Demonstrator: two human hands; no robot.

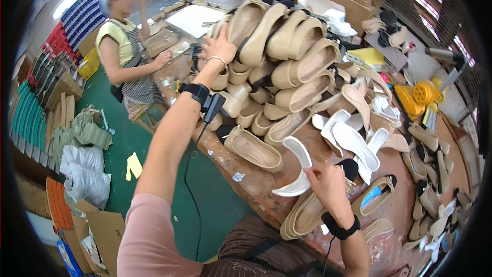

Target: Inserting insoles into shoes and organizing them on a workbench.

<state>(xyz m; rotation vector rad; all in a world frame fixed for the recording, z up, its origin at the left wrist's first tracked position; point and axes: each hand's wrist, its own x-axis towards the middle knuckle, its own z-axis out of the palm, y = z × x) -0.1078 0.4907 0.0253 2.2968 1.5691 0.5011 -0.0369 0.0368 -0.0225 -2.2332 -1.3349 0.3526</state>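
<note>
A large heap of beige flat shoes point(279, 74) is stacked on the worktable in front of me. My left hand point(219, 51) reaches to the heap's left side, fingers spread against the shoes there; whether it grips one is not plain. Between the fingertips of my right hand point(329, 183) is a white curved insole point(298, 150), pinched near its middle. Just below that hand lies a pair of beige flats point(300, 219) near the table's front edge. A single beige flat point(254, 150) with a bow and dark heel sits left of the insole.
White insoles point(353, 141) lie loose right of the heap, and more shoes point(430, 200) line the table's right side. A beige flat with blue inside point(376, 195) is nearby. A yellow tool point(417, 96) stands behind. Another person point(125, 46) works at far left.
</note>
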